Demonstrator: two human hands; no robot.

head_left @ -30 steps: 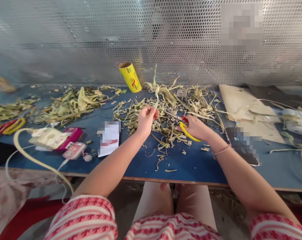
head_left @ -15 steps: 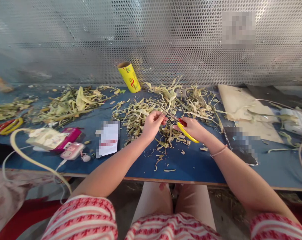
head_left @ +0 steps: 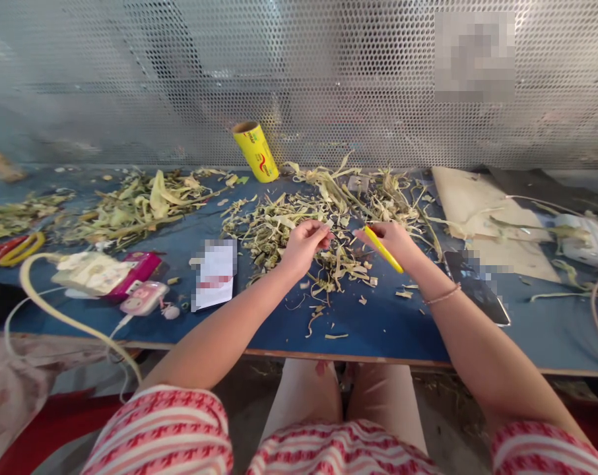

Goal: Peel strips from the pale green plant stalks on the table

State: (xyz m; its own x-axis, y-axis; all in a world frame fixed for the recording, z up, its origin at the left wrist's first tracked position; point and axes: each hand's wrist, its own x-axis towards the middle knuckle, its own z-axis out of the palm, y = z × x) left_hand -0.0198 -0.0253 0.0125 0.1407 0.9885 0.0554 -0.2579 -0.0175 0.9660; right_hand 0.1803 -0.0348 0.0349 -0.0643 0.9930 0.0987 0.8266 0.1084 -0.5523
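Observation:
Above a pile of dried plant pieces [head_left: 269, 231] on the blue table, my left hand [head_left: 306, 245] pinches a small pale bit of plant between closed fingertips. My right hand [head_left: 391, 243], just to the right, is wrapped round scissors with a yellow handle [head_left: 385, 251]. Their blades point up and left, partly lost among the stalks behind. A gap separates the two hands. Longer dried stalks and leaves [head_left: 388, 198] lie beyond my hands.
A yellow tube [head_left: 256, 152] stands behind the pile. A phone [head_left: 214, 274] and a magenta box [head_left: 140, 274] lie left, with another leaf heap [head_left: 145, 204] and scissors [head_left: 24, 249]. A dark tablet [head_left: 477, 287] and cardboard [head_left: 477, 204] lie right. Perforated metal stands behind.
My right hand with the scissors has moved right, away from my left hand, and the handle has turned. My left hand has barely moved.

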